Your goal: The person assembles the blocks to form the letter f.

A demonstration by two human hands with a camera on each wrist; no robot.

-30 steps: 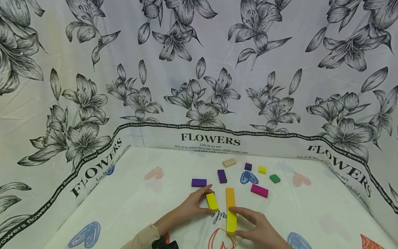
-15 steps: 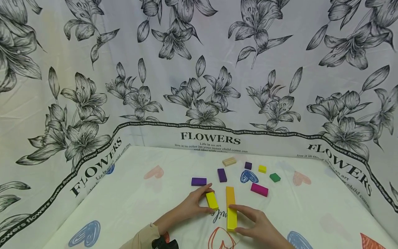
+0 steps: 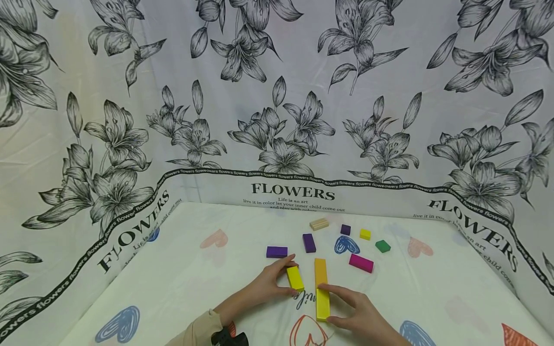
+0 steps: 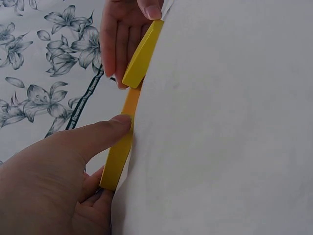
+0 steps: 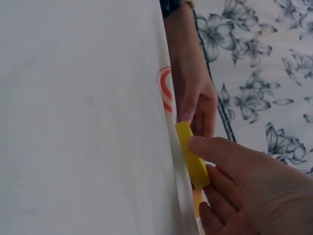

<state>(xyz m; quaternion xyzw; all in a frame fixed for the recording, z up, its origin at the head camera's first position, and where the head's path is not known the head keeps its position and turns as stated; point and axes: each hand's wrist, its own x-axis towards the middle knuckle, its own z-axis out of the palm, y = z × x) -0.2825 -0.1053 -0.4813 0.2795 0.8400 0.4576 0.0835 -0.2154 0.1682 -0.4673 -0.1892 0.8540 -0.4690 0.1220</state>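
In the head view, my left hand [image 3: 269, 284] pinches a short yellow block [image 3: 295, 278] between thumb and fingers on the cloth. To its right, my right hand [image 3: 362, 312] has thumb and index finger at the two ends of a longer yellow block [image 3: 322, 305]. An orange block [image 3: 321, 272] lies lengthwise beyond that one, end to end with it. The left wrist view shows my left thumb [image 4: 105, 133] along its block, and the right hand's yellow block [image 4: 143, 56] above. In the right wrist view, my right thumb [image 5: 215, 149] presses on the yellow block [image 5: 194, 159].
Beyond my hands lie two purple blocks [image 3: 277, 252] [image 3: 309, 243], a plain wooden block [image 3: 319, 224], a dark purple cube [image 3: 345, 229], a yellow cube [image 3: 365, 234], a green block [image 3: 383, 246] and a magenta block [image 3: 361, 263]. A flower-printed curtain [image 3: 285, 129] rises behind the cloth-covered table [image 3: 173, 269].
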